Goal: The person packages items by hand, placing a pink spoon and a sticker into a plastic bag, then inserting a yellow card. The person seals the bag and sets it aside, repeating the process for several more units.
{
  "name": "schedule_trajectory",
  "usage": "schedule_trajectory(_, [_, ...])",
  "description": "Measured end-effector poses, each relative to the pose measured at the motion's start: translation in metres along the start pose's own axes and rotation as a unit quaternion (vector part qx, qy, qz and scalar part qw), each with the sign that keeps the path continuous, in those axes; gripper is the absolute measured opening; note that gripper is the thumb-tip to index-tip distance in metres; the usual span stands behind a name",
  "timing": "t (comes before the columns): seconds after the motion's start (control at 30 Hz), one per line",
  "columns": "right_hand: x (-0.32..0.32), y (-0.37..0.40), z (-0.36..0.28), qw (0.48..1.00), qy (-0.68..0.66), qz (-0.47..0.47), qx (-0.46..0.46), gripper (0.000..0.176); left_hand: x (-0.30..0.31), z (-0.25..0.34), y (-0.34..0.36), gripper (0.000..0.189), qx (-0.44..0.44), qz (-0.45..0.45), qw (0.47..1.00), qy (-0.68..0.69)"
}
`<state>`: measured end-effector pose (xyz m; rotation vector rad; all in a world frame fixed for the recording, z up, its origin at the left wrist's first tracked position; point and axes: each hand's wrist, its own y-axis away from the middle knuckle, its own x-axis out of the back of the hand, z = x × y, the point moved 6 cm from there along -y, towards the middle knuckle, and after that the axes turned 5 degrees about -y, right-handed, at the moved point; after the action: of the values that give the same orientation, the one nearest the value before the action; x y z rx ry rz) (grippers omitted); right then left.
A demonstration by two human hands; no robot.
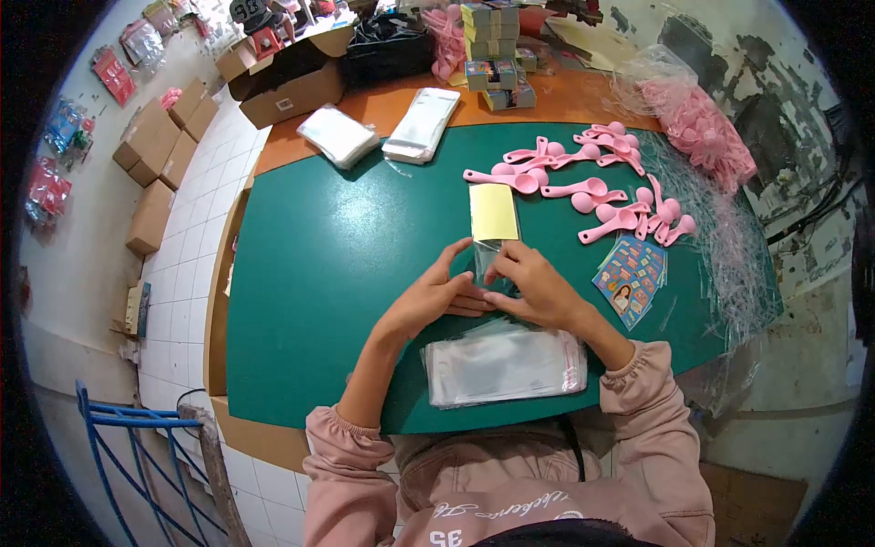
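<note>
A yellow card (493, 213) shows in the upper part of a narrow clear plastic bag (489, 259), over the green table (319, 273). My left hand (430, 299) is at the bag's left side, its index finger along the edge and its other fingertips pressed near the lower end. From the right, my right hand (538, 290) pinches the bag with bent fingers. Both hands meet at the bag's lower end, where the fingers partly hide it. Close to my body, below the hands, lies a stack of clear plastic bags (501, 369).
Pink measuring spoons (606, 193) lie loosely at the right, above a fan of blue printed cards (631, 281). Two bag stacks (421, 126) sit at the back. Beyond them stand bundled cards (492, 55); a bag of pink spoons (697, 132) is at the far right.
</note>
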<state>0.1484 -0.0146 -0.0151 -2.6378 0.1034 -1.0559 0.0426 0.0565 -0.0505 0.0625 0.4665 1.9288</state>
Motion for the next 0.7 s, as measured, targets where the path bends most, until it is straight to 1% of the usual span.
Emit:
schedule_trajectory(0.13, [-0.004, 0.000, -0.002, 1.000, 0.011, -0.009, 0.007, 0.020, -0.001, 0.000, 0.000, 0.051, 0.012, 0.024, 1.000, -0.003])
schedule_trajectory(0.2, [-0.006, -0.001, -0.005, 0.999, 0.020, -0.016, 0.019, 0.019, -0.003, -0.003, -0.005, 0.051, -0.017, 0.031, 0.999, 0.006])
schedule_trajectory(0.27, [-0.006, 0.000, -0.005, 0.996, 0.085, -0.025, 0.016, 0.018, -0.001, -0.007, -0.012, 0.050, -0.030, 0.045, 0.999, 0.002])
schedule_trajectory(0.33, [-0.008, -0.001, -0.013, 0.995, 0.074, -0.038, 0.051, 0.018, 0.004, -0.010, -0.017, 0.050, -0.042, 0.062, 0.997, -0.004])
schedule_trajectory(0.37, [-0.009, 0.000, -0.018, 0.994, 0.069, -0.044, 0.075, 0.018, 0.006, -0.009, -0.019, 0.048, -0.061, 0.083, 0.994, -0.034])
schedule_trajectory(0.4, [-0.009, -0.001, -0.021, 0.994, 0.066, -0.046, 0.080, 0.018, 0.008, -0.007, -0.020, 0.047, -0.079, 0.101, 0.990, -0.064])
schedule_trajectory(0.43, [-0.008, -0.001, -0.023, 0.994, 0.062, -0.044, 0.082, 0.017, 0.007, -0.006, -0.020, 0.045, -0.100, 0.091, 0.991, -0.017])
schedule_trajectory(0.47, [-0.006, 0.000, -0.024, 0.994, 0.060, -0.041, 0.084, 0.017, 0.007, -0.006, -0.021, 0.045, -0.102, 0.095, 0.990, -0.017])
schedule_trajectory(0.53, [0.006, 0.002, -0.022, 0.995, 0.040, -0.040, 0.079, 0.017, 0.013, -0.007, -0.022, 0.042, -0.109, 0.140, 0.983, -0.037])
schedule_trajectory(0.57, [0.015, 0.004, -0.019, 0.995, -0.051, -0.075, 0.036, 0.017, 0.017, -0.007, -0.022, 0.040, -0.111, 0.157, 0.981, -0.017])
schedule_trajectory(0.6, [0.025, 0.007, -0.015, 0.984, -0.139, -0.109, -0.008, 0.017, 0.017, -0.004, -0.022, 0.040, -0.115, 0.155, 0.981, -0.014])
schedule_trajectory(0.67, [0.069, 0.021, -0.003, 0.974, -0.203, -0.099, -0.031, 0.018, 0.012, -0.003, -0.021, 0.035, -0.091, 0.104, 0.990, 0.028])
schedule_trajectory(0.7, [0.097, 0.037, 0.022, 0.971, -0.222, -0.055, -0.075, 0.017, 0.013, -0.004, -0.021, 0.035, -0.093, 0.100, 0.990, 0.030])
